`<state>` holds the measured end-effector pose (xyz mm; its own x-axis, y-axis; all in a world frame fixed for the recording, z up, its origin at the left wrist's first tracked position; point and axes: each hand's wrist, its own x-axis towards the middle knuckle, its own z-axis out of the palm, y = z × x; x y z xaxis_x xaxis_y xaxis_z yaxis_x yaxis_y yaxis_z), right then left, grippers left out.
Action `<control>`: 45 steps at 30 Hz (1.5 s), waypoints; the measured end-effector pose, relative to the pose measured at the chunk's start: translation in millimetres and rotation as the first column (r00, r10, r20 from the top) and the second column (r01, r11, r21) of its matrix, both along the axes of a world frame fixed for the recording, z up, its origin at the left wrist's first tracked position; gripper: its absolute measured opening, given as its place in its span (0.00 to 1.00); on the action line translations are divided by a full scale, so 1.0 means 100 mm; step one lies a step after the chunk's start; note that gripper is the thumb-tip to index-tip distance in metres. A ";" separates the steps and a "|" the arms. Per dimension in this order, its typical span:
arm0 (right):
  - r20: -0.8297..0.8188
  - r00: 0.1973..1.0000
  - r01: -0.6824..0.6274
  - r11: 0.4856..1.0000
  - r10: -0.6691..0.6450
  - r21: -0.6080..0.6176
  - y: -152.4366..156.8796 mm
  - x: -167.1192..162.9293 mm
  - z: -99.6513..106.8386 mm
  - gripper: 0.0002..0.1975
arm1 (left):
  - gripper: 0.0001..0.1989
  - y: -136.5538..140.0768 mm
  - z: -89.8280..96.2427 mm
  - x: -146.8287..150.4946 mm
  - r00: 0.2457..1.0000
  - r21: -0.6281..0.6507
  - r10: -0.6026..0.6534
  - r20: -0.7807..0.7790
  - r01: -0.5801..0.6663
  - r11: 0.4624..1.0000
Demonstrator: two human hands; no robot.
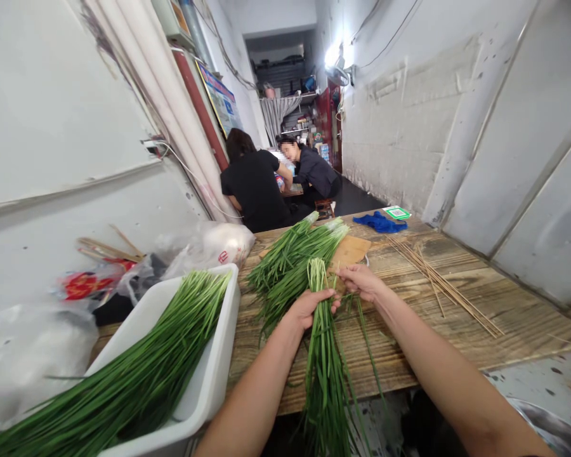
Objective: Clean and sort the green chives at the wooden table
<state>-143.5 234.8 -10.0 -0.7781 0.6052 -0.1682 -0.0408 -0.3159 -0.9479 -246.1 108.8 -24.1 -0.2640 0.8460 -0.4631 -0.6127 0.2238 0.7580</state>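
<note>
My left hand [314,304] is closed around a bunch of garlic chives [324,362], just below its pale cut ends. The long green leaves hang down past the table's front edge. Right beside it, my right hand [361,282] pinches with thumb and forefinger what looks like a single thin green chive. A few loose blades dangle below that hand. Behind both hands, bundled chives [290,260] lie in a pile on the wooden table, partly over a tan board [352,251]. Thin bamboo skewers [450,285] rest to the right of my right hand.
At left, a white plastic tub [226,343] holds many long chives [157,355]. Plastic bags [209,244] are behind it. A blue cloth [379,221] and a green-and-white card [396,212] lie at the table's far end. Two people [254,184] sit beyond the table.
</note>
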 end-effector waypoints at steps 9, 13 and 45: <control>-0.064 0.997 0.043 0.999 -0.044 -0.017 0.07 -0.02 -0.08 0.21 | 0.05 0.01 0.00 -0.03 0.998 -0.039 0.054 0.034 -0.052 0.998; -0.097 0.988 0.121 0.992 -0.124 -0.029 0.13 -0.01 -0.08 0.22 | 0.06 0.01 -0.01 -0.07 0.998 -0.012 0.018 0.066 -0.017 1.000; -0.213 0.902 0.286 0.890 -0.375 -0.356 0.45 0.11 0.02 0.20 | 0.03 0.00 0.01 -0.03 0.994 0.001 -0.032 0.101 0.032 0.999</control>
<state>-132.1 279.9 -7.7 -0.5835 0.7864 -0.2027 -0.4333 -0.5126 -0.7413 -249.6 108.4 -23.1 -0.1887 0.8531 -0.4865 -0.6790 0.2446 0.6922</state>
